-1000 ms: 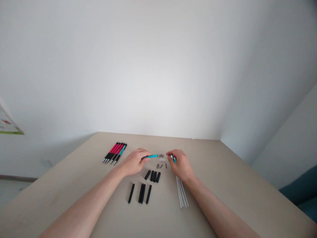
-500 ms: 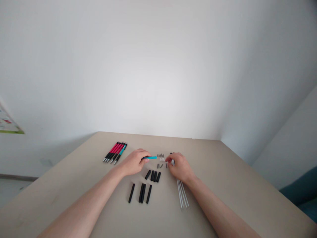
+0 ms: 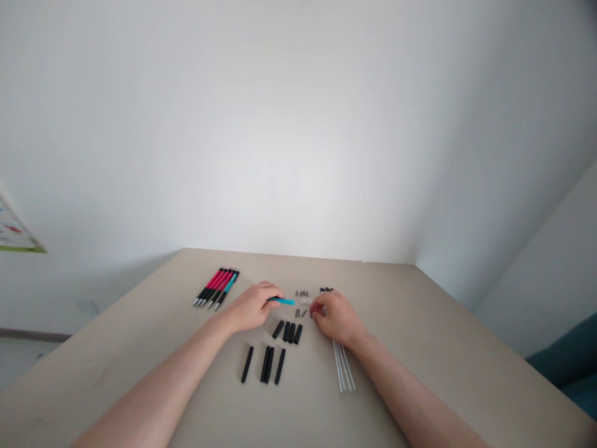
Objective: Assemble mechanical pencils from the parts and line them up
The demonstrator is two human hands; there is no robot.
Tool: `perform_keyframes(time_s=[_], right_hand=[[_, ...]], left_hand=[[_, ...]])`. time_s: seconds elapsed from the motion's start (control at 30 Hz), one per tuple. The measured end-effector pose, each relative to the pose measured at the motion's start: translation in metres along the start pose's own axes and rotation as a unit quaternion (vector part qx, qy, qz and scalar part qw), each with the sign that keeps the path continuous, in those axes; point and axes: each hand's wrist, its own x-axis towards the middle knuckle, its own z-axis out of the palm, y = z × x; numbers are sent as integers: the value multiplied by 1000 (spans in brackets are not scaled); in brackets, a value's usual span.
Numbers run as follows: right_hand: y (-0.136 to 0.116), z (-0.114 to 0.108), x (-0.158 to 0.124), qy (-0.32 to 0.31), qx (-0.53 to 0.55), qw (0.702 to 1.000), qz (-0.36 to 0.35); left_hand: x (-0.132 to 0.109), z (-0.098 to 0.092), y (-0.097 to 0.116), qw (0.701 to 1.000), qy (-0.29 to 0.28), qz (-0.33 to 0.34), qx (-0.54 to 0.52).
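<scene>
My left hand (image 3: 258,305) is closed round a blue pen barrel (image 3: 284,301), its free end pointing right over the middle of the table. Thumb and fingertips of my right hand (image 3: 333,316) are pinched at the tabletop on a small grey spring, mostly hidden by the fingers. Just left of those fingertips lie more small springs (image 3: 298,313). Behind them are small clear plastic pieces (image 3: 305,300) and grey cone-shaped pen tips (image 3: 302,293). White ink refills (image 3: 343,367) lie partly under my right hand, with black ends (image 3: 326,290) showing beyond it.
Short black grip sleeves (image 3: 292,332) lie between my forearms, with longer black tubes (image 3: 267,364) nearer me. Assembled red-and-black pens (image 3: 216,285) and a blue-and-black pen (image 3: 228,289) lie in a row at the back left. A white wall (image 3: 298,155) stands behind the table (image 3: 420,348).
My right hand has come slightly down and nearer me, its fingertips closing on the small spring. The blue barrel in my left hand has tipped a little lower.
</scene>
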Motion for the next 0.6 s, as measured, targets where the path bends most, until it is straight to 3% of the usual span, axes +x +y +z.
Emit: perform_keyframes(time_s=[0.33, 0.5, 0.6], right_hand=[[-2, -1, 0, 12, 1, 1000, -8], [4, -5, 3, 60, -5, 996, 68], [8, -5, 3, 74, -9, 995, 70]], left_hand=[[0, -1, 4, 998, -1, -30, -58], [0, -1, 3, 992, 29, -74, -99], [1, -1, 4, 988, 39, -88, -123]])
